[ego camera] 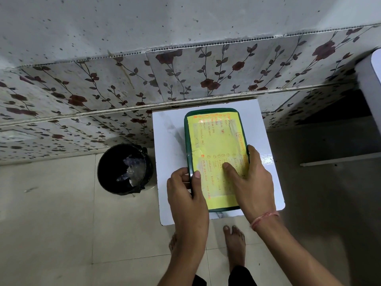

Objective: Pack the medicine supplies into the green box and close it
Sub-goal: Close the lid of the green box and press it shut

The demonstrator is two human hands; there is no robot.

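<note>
The green box [214, 129] lies flat on a small white table [167, 141], its lid down. A yellow sheet with orange handwriting covers the lid. My left hand [185, 195] grips the box's near left edge, thumb on top of the rim. My right hand [249, 178] wraps the near right edge, with the thumb pressed on the yellow sheet. No medicine supplies are visible outside the box; its contents are hidden.
A black bin [123, 168] lined with a bag and holding crumpled plastic stands on the floor left of the table. A floral tiled wall [123, 89] runs behind. My bare feet [233, 238] are below the table's front edge. White furniture [369, 83] stands at the right.
</note>
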